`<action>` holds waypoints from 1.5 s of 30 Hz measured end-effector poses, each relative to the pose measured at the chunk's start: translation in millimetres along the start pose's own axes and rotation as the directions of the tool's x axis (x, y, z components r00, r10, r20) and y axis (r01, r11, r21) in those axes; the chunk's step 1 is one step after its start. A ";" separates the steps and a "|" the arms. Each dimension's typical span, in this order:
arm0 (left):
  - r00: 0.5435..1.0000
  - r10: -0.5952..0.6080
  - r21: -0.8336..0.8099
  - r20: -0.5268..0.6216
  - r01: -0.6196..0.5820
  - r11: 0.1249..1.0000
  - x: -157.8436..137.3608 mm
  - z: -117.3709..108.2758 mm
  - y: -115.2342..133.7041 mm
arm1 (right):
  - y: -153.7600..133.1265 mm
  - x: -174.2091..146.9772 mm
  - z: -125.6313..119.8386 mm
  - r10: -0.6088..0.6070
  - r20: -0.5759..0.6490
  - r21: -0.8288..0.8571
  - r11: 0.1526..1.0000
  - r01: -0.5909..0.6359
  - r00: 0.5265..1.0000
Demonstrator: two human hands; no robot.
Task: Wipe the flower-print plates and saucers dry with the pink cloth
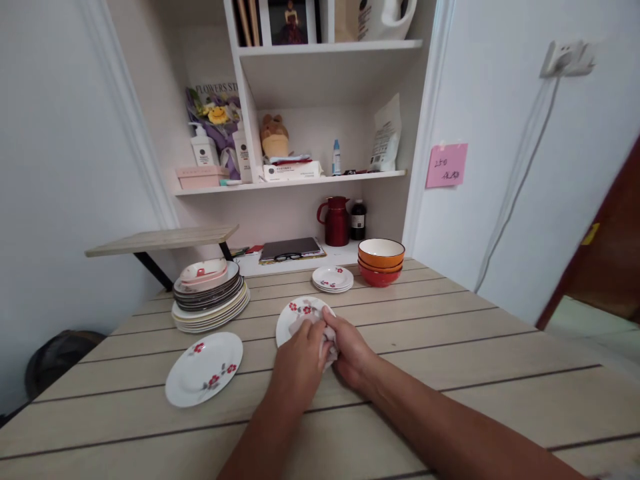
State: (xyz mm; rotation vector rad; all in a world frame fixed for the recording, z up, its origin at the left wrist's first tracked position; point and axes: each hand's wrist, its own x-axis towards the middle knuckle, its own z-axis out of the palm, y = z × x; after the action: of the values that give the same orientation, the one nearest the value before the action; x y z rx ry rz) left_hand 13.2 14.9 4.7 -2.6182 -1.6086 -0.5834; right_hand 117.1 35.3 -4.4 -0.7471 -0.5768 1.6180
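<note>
Over the table's middle, a white plate with red flowers (286,319) is tilted slightly toward me. At its right edge my right hand (354,350) is closed, with the thumb lying on the rim and the other fingers mostly hidden beneath. My left hand (299,360) is closed on a crumpled pale cloth (330,353), pressed against the plate's face. Part of the cloth bunches between the two hands. To the left lies a larger white flowered plate (193,373), flat on the table.
Stacked plates with small pink dishes on top (213,313) stand at the left, below a raised wooden shelf (165,239). Small flowered plates (333,279) and stacked orange and red bowls (381,263) sit farther back. Behind them are a red jug (337,223) and a laptop (290,249).
</note>
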 end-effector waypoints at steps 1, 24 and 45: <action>1.000 -0.011 -0.010 -0.015 0.010 1.000 1.0 -1.0 -3.9 | 0.4 -0.3 1.0 -0.010 0.015 -0.011 1.000 0.010 1.000; 0.997 -0.077 -0.037 0.004 0.077 0.996 2.8 -3.8 -1.8 | -1.0 1.4 -2.8 0.036 0.037 -0.015 0.999 -0.036 0.999; 0.995 -0.090 0.059 0.049 0.087 0.994 0.6 -1.7 0.2 | -3.2 8.0 -8.0 0.035 -0.009 -0.005 0.999 -0.035 0.999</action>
State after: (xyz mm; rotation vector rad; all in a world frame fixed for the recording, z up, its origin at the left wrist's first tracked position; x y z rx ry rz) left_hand 13.1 15.0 6.5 -2.5535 -1.7363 -0.4698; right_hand 124.4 43.4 -8.7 -0.7711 -0.5649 1.6451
